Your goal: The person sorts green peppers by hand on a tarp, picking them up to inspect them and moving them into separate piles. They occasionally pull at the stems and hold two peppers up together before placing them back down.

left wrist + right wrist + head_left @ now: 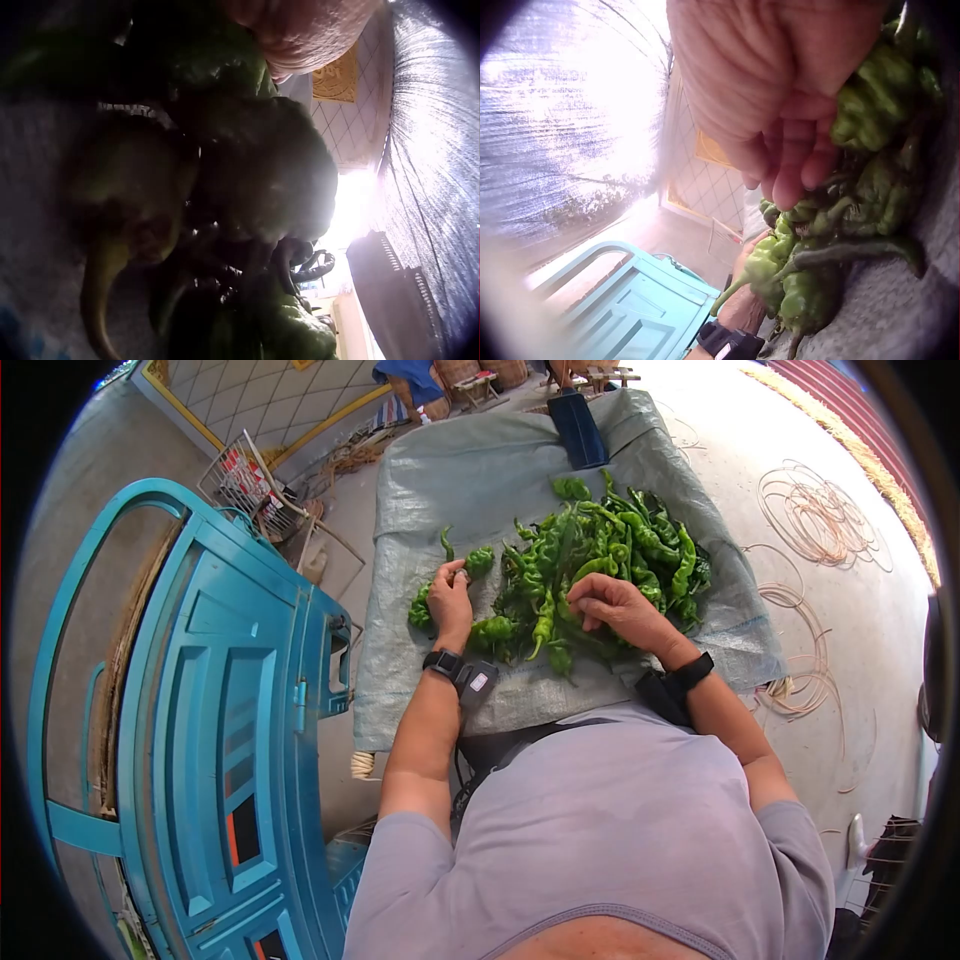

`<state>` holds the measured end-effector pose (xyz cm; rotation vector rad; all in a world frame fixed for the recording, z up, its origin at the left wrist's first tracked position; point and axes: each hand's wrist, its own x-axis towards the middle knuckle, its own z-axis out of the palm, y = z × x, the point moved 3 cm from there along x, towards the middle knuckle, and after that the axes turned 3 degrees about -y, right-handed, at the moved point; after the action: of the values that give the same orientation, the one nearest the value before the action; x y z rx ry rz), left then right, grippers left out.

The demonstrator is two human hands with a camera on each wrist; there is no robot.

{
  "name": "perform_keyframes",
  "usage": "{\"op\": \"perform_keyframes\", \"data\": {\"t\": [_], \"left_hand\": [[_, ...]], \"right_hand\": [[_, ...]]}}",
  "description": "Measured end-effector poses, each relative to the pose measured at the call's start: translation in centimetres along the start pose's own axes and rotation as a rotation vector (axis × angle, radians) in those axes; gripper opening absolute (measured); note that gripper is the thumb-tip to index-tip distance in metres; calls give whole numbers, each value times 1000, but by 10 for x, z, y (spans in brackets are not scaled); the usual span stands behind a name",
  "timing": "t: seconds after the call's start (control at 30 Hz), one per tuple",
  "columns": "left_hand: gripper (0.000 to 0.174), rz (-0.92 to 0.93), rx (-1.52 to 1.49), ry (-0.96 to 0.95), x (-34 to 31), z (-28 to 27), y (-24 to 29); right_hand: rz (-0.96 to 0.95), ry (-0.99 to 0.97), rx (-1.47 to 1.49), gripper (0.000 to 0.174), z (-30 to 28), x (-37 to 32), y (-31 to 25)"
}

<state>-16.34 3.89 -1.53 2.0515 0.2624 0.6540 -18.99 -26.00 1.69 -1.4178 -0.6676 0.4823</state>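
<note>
Over the left part of the sheet is my left hand, its fingertips right at a small green pepper. A curved pepper lies just beyond it, and another pepper sits beside its outer edge. The left wrist view is dark, with wrinkled peppers hiding the fingers; I cannot tell whether they hold one. My right hand hovers at the near side of a large pile of green peppers. In the right wrist view its fingers hang loosely bent, with nothing visible in them.
A grey-green woven sheet lies under the peppers, with a dark blue strip at its far edge. A blue metal door-like panel stands at left, near a wire basket. Coiled cord lies on the floor at right.
</note>
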Motion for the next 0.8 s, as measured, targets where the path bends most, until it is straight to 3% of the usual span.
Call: {"op": "perform_keyframes", "data": {"t": [0.2,0.3,0.4,0.47,0.57,0.63,0.7,0.8], "left_hand": [[21,53,-105,69,-5,-6,-4],[23,-42,-233,193,-10,-11,-3],[23,46,-252,253,-11,-14,-5],[21,276,126,472,-15,-16,5],[20,556,541,615,-28,-24,44],[22,506,427,376,-27,-24,50],[24,224,-24,-127,-21,-15,40],[34,243,50,-486,-23,2,35]], "right_hand": [[4,-6,8,12,1,-2,-1],[-1,-12,6,11,0,-2,0],[-1,-17,6,11,0,-2,-1],[-1,-16,21,12,0,-2,-1],[-4,-20,24,12,-1,-2,1],[-3,-20,33,12,-1,-2,2],[-3,-19,37,12,-1,-2,1],[-9,-14,36,12,-2,-3,0]]}}
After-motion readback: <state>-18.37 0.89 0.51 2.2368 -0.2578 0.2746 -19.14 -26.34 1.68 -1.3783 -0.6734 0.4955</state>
